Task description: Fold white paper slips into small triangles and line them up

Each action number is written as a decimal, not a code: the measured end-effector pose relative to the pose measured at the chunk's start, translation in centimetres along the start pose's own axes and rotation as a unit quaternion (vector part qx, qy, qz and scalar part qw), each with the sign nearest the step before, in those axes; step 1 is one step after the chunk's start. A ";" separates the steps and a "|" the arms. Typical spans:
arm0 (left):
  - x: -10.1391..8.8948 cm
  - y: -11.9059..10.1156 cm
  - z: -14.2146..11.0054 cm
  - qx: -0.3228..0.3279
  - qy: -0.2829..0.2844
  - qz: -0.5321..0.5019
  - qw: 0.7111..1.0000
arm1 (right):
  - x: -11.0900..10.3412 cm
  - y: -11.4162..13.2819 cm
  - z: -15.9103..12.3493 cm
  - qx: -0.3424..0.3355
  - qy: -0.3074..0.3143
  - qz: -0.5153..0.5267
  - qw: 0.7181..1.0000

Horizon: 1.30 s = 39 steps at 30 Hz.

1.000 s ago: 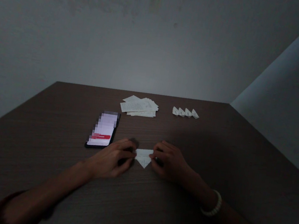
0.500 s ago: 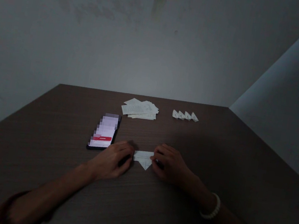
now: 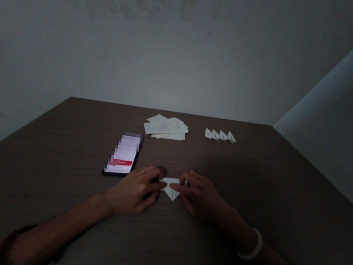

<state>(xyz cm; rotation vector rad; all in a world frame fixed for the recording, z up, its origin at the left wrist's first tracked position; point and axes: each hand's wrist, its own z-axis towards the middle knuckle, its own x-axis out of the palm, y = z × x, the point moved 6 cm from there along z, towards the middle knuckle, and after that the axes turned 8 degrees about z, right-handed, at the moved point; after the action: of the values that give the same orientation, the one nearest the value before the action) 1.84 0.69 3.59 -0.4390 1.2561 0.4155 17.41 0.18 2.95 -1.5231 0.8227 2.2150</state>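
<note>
A small piece of folded white paper [image 3: 172, 192] lies on the table between my hands, its triangular point toward me. At its left end is my left hand [image 3: 139, 189], fingers curled, with the index fingertip pressing on the paper. My right hand [image 3: 198, 194] holds the other end, its index finger stretched inward over the paper and the rest bent. Both fingertips are close together near the paper's middle. The fingers cover the paper's two ends.
Left of my left hand lies a phone [image 3: 123, 153] with its screen lit. Farther back is a loose pile of printed paper pieces [image 3: 166, 127]. Several small folded paper shapes [image 3: 220, 135] stand in a row at the back right. The brown table [image 3: 79, 135] meets a grey wall [image 3: 179, 71].
Both index fingers have slid inward over the paper toward its middle. The strip along the paper's upper part looks more folded down at its ends. Phone and paper pile stay in place.
</note>
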 end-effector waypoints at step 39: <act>0.6 1.3 0.1 -0.100 -0.050 -0.009 0.994 | -0.8 -2.0 -0.4 0.131 -0.048 -0.010 0.990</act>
<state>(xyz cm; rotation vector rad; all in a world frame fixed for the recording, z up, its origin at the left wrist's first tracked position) 1.39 1.84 2.95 -0.5922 1.1178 0.5438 19.18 1.52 3.06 -1.2852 1.0182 2.0532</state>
